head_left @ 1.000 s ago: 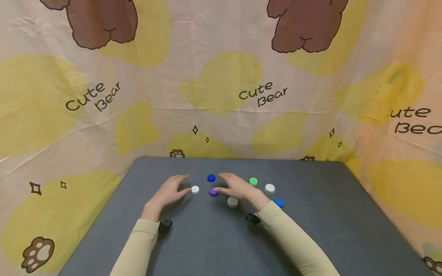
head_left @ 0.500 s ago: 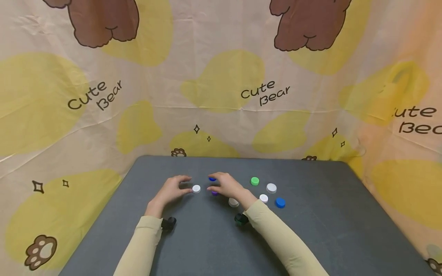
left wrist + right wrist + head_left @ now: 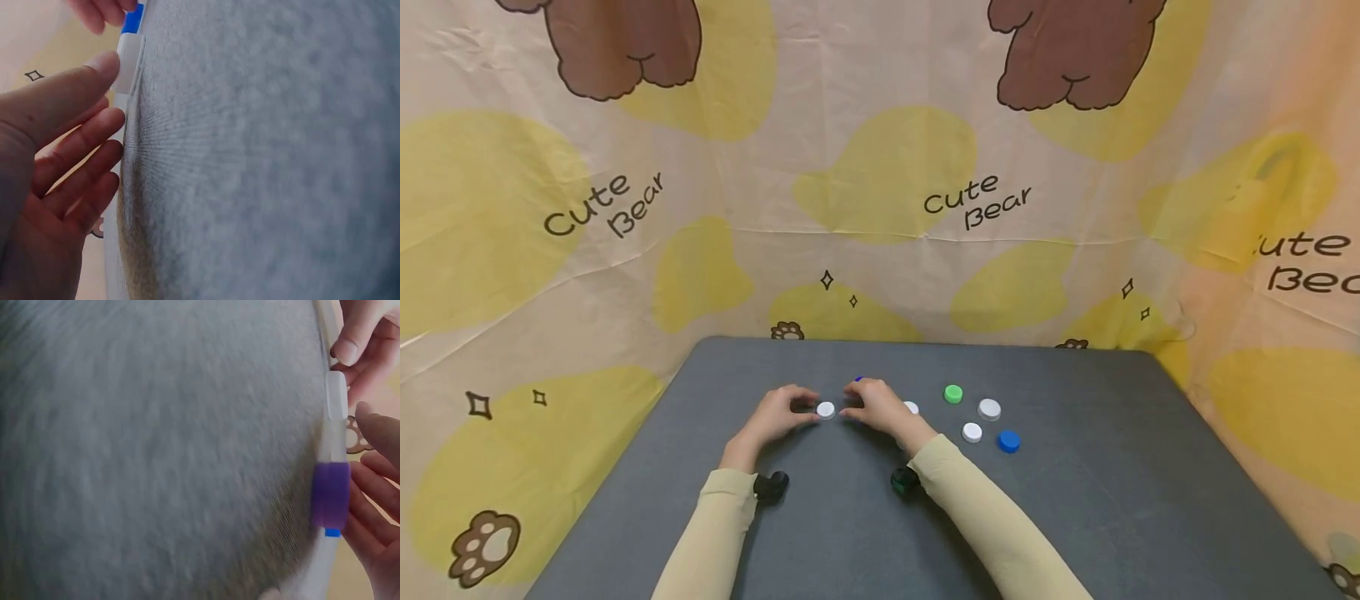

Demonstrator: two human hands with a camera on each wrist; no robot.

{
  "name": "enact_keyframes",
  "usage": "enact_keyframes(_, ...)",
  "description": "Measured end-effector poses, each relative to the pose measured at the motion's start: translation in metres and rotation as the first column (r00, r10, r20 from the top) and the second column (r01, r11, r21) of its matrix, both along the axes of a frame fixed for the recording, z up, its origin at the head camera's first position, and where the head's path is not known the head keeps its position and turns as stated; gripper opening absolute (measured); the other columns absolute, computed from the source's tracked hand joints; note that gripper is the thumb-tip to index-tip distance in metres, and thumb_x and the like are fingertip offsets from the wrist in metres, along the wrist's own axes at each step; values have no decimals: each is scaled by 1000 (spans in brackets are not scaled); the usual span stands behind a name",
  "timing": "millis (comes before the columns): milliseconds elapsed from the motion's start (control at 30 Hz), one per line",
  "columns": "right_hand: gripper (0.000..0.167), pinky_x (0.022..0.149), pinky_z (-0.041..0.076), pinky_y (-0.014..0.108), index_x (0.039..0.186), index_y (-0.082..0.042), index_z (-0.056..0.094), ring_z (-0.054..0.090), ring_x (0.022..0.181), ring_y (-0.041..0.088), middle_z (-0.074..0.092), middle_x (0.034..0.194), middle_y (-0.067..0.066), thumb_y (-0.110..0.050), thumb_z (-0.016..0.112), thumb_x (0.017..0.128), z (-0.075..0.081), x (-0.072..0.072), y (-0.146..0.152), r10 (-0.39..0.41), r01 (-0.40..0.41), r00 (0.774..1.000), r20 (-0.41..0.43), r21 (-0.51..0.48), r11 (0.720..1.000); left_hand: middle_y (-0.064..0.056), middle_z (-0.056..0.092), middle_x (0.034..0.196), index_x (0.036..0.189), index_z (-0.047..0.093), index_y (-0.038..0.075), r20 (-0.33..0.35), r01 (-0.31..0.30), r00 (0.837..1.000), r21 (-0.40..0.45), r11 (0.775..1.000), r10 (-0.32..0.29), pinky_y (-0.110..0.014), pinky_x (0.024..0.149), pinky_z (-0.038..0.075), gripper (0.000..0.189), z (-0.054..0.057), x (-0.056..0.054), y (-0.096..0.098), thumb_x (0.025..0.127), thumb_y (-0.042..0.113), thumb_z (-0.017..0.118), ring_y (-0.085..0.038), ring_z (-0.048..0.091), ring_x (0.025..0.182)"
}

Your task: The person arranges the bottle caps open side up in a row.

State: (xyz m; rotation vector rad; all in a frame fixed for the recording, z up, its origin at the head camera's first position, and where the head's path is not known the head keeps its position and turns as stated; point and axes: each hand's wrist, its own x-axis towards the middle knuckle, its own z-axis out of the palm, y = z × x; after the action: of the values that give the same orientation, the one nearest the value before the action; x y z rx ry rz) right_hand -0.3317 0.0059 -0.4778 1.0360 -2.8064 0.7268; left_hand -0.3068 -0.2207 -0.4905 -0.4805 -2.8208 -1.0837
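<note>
On the grey table a white bottle cap [image 3: 826, 410] lies between the two hands. My left hand [image 3: 778, 414] is at its left, fingers loosely bent; in the left wrist view the thumb tip overlaps the edge of the cap [image 3: 129, 62]. My right hand [image 3: 880, 407] hovers just right of it, thumb and fingers apart, holding nothing. A purple cap [image 3: 331, 495] stands beside the right fingers in the right wrist view; that hand hides it in the head view. Only a sliver of a dark blue cap [image 3: 859, 380] shows past the right fingers.
Right of the right hand lie a green cap [image 3: 953, 394], a large white cap [image 3: 989, 409], a smaller white cap [image 3: 972, 432] and a blue cap [image 3: 1009, 442]. Another white cap [image 3: 911, 407] peeks out behind the right hand. A printed cloth [image 3: 880, 192] hangs around the table [image 3: 850, 517].
My right hand has moved left over the purple cap towards the white cap, uncovering white caps to its right. The left hand has stayed almost in place, its fingers slightly more bent.
</note>
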Motion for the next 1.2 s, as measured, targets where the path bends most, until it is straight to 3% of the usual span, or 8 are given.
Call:
enact_keyframes(367, 37, 85, 50, 28, 112, -8, 68, 63, 97, 16, 69, 103, 4, -31, 73, 83, -11, -1, -17, -35, 35, 999, -17, 9, 999, 2, 66, 92, 102, 73, 14, -5, -5, 1000, 3, 1000, 5, -40, 84, 46, 29, -5, -3, 3, 75, 24, 80, -15, 59, 89)
enact_keyframes(767, 27, 76, 49, 26, 96, -10, 73, 60, 83, 17, 64, 88, 4, -30, 78, 78, -17, 7, -26, -78, 77, 982, -173, -12, 997, 2, 64, 88, 96, 75, 14, -47, -5, 999, -43, 999, 3, -39, 80, 46, 23, -4, -3, 8, 76, 23, 80, -16, 57, 85)
enact_keyframes(1200, 25, 78, 49, 28, 97, -11, 72, 60, 86, 18, 63, 90, 4, -29, 77, 79, -14, 10, -28, -75, 75, 989, -125, -7, 997, 1, 64, 91, 95, 73, 14, -24, -33, 999, -37, 999, 32, -41, 83, 46, 22, -2, 1, 10, 75, 22, 81, -18, 57, 88)
